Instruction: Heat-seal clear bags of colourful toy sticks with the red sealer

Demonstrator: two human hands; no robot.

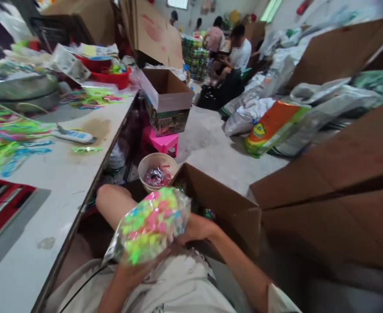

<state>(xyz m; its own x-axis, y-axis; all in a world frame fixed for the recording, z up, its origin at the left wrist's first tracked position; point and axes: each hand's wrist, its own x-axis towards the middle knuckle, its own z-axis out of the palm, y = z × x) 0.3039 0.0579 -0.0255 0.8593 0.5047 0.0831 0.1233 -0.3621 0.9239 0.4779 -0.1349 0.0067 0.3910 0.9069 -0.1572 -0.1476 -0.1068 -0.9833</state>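
Note:
A clear plastic bag (154, 221) full of small neon green, yellow, pink and blue pieces is held above my lap. My left hand (137, 267) supports it from below on the near side, its fingers mostly hidden under the bag. At the bag's right end, my right hand (193, 228) grips the plastic, with the fingertips partly behind it. Just beyond my right hand stands an open cardboard box (227, 204) with some shiny packed items inside. A round tub (158, 163) holding a bag of reddish pieces is behind the plastic bag.
Left, a white table (64, 174) bears neon strips, a white tool (74, 135) and a red tray (2, 208). Ahead, a carton (168, 102) sits on a pink stool (162, 141). Sacks (250, 115) and large cardboard (335, 191) line the right. People sit far back.

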